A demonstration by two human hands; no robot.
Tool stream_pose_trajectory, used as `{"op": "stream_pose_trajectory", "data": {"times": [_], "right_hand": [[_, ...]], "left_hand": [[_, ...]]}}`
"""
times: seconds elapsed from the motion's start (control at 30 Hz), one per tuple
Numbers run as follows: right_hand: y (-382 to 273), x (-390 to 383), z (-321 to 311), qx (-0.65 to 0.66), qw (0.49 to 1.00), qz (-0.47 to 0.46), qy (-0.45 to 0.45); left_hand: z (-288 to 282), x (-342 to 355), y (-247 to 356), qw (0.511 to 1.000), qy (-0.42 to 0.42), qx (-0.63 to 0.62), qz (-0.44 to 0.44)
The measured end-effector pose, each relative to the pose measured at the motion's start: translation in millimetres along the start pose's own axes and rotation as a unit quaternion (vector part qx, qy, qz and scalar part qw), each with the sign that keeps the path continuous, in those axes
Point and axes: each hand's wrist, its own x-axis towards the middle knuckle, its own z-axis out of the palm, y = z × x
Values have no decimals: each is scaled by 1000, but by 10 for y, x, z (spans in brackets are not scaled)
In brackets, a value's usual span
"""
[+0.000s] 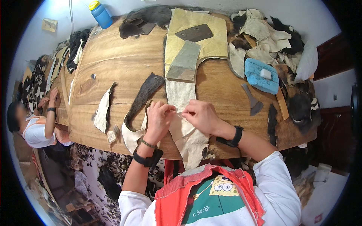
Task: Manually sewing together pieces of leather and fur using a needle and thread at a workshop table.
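Left hand (158,118) and right hand (203,116) close together over cream hide strip (181,94) at near edge of wooden desk (128,60). Fingers of both pinched narrow on strip; anything thin between fingertips too small to tell. Strip runs from beneath grey rectangular template (184,60) down past desk edge. Curved black fur piece (145,94) beside left hand. Blue sponge block (260,84) farther right, white cube (266,74) on top.

Head-worn fisheye view, downward, close above the wooden table (117,64)
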Motion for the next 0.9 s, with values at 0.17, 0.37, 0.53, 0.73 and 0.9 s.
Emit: {"op": "stream_pose_trajectory", "data": {"times": [0.17,0.37,0.53,0.73,0.9], "right_hand": [[-177,-143,-86,61,976,-114,-173],[102,235,34,225,973,55,0],[189,153,87,103,994,14,-25],[-30,-111,-62,-73,987,-135,-43],[37,-41,-119,281,956,-6,-86]], "left_hand": [[25,63,-24,1000,-15,1,4],[-128,-163,62,981,-32,-176,77],[-39,-161,65,987,44,-144,-62],[52,54,-40,1000,6,-13,3],[36,57,-69,999,-9,-50,-20]]}}
